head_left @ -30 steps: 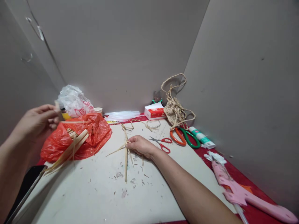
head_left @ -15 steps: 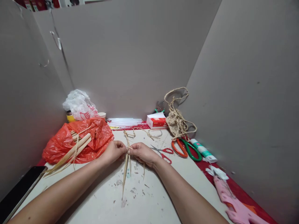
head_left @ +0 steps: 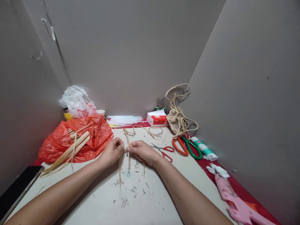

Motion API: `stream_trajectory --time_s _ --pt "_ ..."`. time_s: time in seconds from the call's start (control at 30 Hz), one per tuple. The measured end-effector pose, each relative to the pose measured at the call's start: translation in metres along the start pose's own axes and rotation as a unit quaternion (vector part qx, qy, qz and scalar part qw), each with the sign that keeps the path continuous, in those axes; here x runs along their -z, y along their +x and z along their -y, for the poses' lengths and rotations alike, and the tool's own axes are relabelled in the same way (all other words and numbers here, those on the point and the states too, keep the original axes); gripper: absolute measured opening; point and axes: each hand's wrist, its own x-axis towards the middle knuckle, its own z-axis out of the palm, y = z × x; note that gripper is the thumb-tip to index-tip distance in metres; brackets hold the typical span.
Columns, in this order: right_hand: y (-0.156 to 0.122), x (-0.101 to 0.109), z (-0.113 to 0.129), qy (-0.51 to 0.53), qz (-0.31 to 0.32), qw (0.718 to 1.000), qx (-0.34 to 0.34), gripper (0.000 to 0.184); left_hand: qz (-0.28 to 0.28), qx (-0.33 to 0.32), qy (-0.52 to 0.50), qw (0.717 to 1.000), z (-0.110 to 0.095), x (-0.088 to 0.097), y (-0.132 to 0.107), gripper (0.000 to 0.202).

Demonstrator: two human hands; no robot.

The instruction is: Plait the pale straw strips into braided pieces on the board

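Both hands work at a thin braid (head_left: 126,135) of straw-coloured fibre that runs away from me over the white board. My left hand (head_left: 113,152) pinches one loose strand (head_left: 120,170), drawn out to the left with its end hanging down. Close beside it, my right hand (head_left: 142,152) is closed on the other strands at the braid's lower end. One strand (head_left: 128,162) hangs between the hands, and another (head_left: 143,168) dangles below the right fingers. Red-handled scissors (head_left: 162,150) lie just right of my right hand.
At left, a red plastic bag (head_left: 99,132) holds dry fibre strips (head_left: 75,148); a black phone-like slab (head_left: 22,187) lies nearer. A rope bundle (head_left: 177,120), large orange-and-green-handled shears (head_left: 192,149), a white-green tube (head_left: 204,148) and a pink glue gun (head_left: 234,198) line the right. Grey panels (head_left: 131,56) enclose the table.
My left hand has moved slightly left, away from the right hand, carrying a strand with it. The right hand keeps its pinch at the braid. The view has shifted slightly.
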Motion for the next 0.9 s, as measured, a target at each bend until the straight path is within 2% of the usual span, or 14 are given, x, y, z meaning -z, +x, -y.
stream_trajectory --time_s 0.07,0.1,0.2,0.27,0.33,0.43,0.5,0.6,0.73,0.9 --pt "0.001 -0.001 -0.001 0.001 -0.015 1.000 0.003 0.030 -0.060 -0.047 0.067 0.995 -0.005 0.001 -0.005 0.011" --pt "0.002 -0.001 -0.002 0.002 -0.023 1.000 0.004 0.030 -0.065 -0.056 0.088 0.992 -0.007 0.001 -0.007 0.011" --pt "0.004 -0.003 -0.004 0.007 -0.044 0.999 0.008 0.030 -0.005 -0.034 0.092 0.995 -0.011 -0.004 -0.015 0.013" --pt "0.004 -0.005 -0.004 0.006 -0.055 0.998 0.011 0.028 0.025 -0.003 0.041 0.999 -0.010 -0.011 -0.018 0.015" --pt "0.003 -0.008 -0.003 0.008 -0.051 0.999 0.017 0.026 0.045 0.043 -0.058 0.996 -0.009 -0.019 -0.019 0.015" --pt "0.002 -0.010 -0.002 -0.003 -0.047 0.999 0.017 0.024 0.059 0.119 -0.187 0.973 -0.009 -0.027 -0.018 0.017" --pt "0.002 -0.009 -0.001 -0.017 -0.053 0.998 0.013 0.027 0.060 0.134 -0.208 0.967 -0.010 -0.027 -0.018 0.018" --pt "0.002 -0.007 -0.001 -0.020 -0.047 0.999 0.005 0.032 0.072 0.130 -0.219 0.964 -0.008 -0.022 -0.017 0.018" --pt "0.002 -0.003 0.000 -0.015 -0.029 0.999 -0.019 0.026 0.095 0.139 -0.232 0.958 -0.001 -0.009 -0.013 0.017" --pt "0.004 0.001 0.000 -0.028 -0.018 0.999 -0.043 0.027 0.103 0.150 -0.177 0.967 -0.003 0.010 0.000 0.020"
